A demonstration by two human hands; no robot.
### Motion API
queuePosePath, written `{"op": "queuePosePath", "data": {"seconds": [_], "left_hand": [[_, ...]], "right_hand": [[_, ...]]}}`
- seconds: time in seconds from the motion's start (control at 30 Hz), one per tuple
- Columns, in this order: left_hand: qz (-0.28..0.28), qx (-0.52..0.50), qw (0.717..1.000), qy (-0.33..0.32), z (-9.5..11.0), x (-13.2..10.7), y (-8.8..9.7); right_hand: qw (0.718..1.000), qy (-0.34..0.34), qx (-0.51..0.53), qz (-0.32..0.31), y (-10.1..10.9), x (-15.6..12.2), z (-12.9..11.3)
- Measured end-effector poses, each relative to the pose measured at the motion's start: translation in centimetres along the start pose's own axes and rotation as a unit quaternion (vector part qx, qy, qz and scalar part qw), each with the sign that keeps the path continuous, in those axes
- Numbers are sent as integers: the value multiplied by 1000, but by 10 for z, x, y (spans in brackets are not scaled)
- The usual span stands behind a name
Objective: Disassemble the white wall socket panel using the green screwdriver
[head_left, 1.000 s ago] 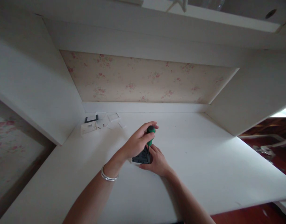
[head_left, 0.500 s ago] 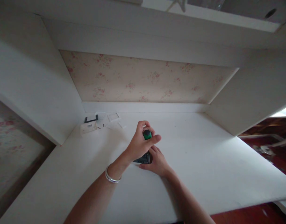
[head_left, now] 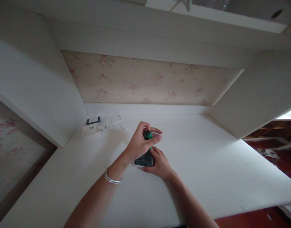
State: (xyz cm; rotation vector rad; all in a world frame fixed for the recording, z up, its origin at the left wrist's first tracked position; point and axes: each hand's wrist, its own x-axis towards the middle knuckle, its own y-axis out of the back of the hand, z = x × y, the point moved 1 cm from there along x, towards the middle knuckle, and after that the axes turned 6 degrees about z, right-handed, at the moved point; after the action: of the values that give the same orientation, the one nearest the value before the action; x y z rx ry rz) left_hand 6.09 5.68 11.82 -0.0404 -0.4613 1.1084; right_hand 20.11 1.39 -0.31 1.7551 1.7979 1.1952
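Observation:
My left hand (head_left: pixel 140 142), with a silver bangle on its wrist, is closed round the green handle of a screwdriver (head_left: pixel 147 135) with a black cap. The screwdriver stands nearly upright over a black square plastic part with a white edge (head_left: pixel 143 160), which lies on the white desktop. Its tip is hidden by my hands. Closed against the right side of the black part is my right hand (head_left: pixel 162 165), thumb at the near edge and fingers at the far corner beside the screwdriver.
At the back left of the white desktop (head_left: pixel 207 167) lie a white plastic box (head_left: pixel 90 129), a black bracket (head_left: pixel 93 120), a white square frame (head_left: pixel 115 119) and several small loose pieces. Side panels (head_left: pixel 259 98) and an overhead shelf (head_left: pixel 147 41) enclose the desk.
My left hand has turned and shifted slightly left with the screwdriver, a finger stretching out further. More of the black part shows now. My right hand has stayed in place.

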Motion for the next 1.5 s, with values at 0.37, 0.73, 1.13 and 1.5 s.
{"op": "queuePosePath", "data": {"seconds": [0.37, 0.73, 1.13, 1.5], "left_hand": [[-53, -38, 996, 54, -3, 0, 6], [37, 16, 999, -2, -6, 0, -2], [-39, -29, 998, 29, -6, -1, 3], [31, 23, 999, -31, -9, -1, -3]], "right_hand": [[1000, 1, 1, 6, -1, 0, -1], [1000, -2, 8, -9, 0, 1, -1], [1000, -7, 2, -2, -1, 0, 0], [1000, 0, 10, -10, 0, 1, 1]]}}
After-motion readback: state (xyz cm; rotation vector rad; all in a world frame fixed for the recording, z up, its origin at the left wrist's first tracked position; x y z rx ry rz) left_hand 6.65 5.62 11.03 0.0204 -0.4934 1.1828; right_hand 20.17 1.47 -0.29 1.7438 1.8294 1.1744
